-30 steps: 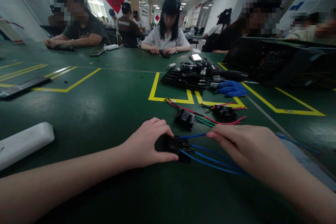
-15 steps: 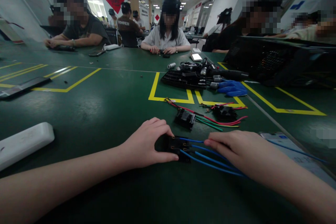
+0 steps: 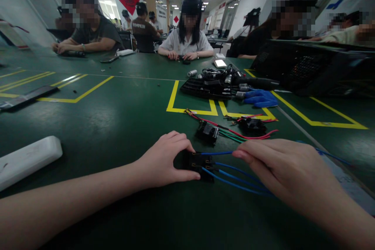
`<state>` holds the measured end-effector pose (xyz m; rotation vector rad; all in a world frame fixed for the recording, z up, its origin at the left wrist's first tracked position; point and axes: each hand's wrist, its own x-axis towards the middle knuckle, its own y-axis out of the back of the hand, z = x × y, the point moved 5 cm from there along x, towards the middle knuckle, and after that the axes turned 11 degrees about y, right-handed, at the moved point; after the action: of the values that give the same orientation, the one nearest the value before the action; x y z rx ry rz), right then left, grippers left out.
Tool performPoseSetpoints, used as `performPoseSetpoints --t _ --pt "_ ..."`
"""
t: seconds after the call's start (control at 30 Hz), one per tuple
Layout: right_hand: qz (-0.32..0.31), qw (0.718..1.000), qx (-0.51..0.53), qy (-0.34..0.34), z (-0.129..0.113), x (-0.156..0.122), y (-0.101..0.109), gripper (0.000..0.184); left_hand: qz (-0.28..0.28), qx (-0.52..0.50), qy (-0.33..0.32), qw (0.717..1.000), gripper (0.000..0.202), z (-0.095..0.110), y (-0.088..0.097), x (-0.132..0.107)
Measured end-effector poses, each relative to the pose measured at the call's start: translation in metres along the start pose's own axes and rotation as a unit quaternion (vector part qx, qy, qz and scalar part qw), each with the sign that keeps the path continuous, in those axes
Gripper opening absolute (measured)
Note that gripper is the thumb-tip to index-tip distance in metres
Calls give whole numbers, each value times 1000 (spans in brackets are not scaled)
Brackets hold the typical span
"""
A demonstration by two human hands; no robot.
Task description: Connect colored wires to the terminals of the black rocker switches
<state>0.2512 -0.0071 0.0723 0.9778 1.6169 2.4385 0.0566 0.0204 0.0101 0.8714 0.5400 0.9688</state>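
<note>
Plainly held: black connector point(image 3: 201, 161), near centre

On the counter point(image 3: 166, 218), the left hand point(image 3: 159, 160) clasps it between spread fingers — the right hand point(image 3: 277, 168) has fingers pinching a blue wire point(image 3: 218, 153). Just beyond sits a wired black block point(image 3: 208, 132).

The green table point(image 3: 88, 125) (marked with yellow tape point(image 3: 173, 95)) carries a white bar point(image 3: 32, 161) and wired black connectors point(image 3: 207, 132).

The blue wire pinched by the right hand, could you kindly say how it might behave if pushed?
The blue wire seems springy, running nearly straight between the black connector and the right hand. It would probably bow, as the neighbouring blue wires curve smoothly.
</note>
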Motion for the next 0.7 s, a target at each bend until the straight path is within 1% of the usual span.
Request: performPoseSetpoints --t 0.1,0.17,0.23,0.3,0.4,0.47,0.5,0.57,0.6,0.63,0.7 --pt "8 1000 -13 7 0 0 0 46 -1 0 -1 1000 36 0 0 0" --pt "-16 1000 -13 -5 5 -3 -5 47 -2 1 -1 1000 35 0 0 1" --pt "-66 997 -4 -25 12 -8 -13 47 -3 3 0 1000 35 0 0 1" --pt "-129 990 27 -53 18 -13 -22 45 -3 3 0 1000 36 1 0 1" --pt "-220 964 106 -106 21 -17 -36 40 -1 2 1 1000 37 1 0 0" --pt "-261 945 149 -132 20 -19 -41 37 -1 2 0 1000 37 2 0 0" --pt "-271 939 160 -138 20 -20 -42 37 0 1 0 1000 37 2 0 0" --pt "-268 940 162 -131 19 -19 -40 37 1 1 -2 1000 37 1 0 0" --pt "-253 948 151 -121 19 -18 -37 38 2 1 -2 1000 36 1 0 0" --pt "-227 959 132 -108 19 -17 -33 40 2 1 -2 1000 36 1 0 0" --pt "-151 983 78 -76 17 -12 -22 44 0 1 -2 1000 35 0 0 0"
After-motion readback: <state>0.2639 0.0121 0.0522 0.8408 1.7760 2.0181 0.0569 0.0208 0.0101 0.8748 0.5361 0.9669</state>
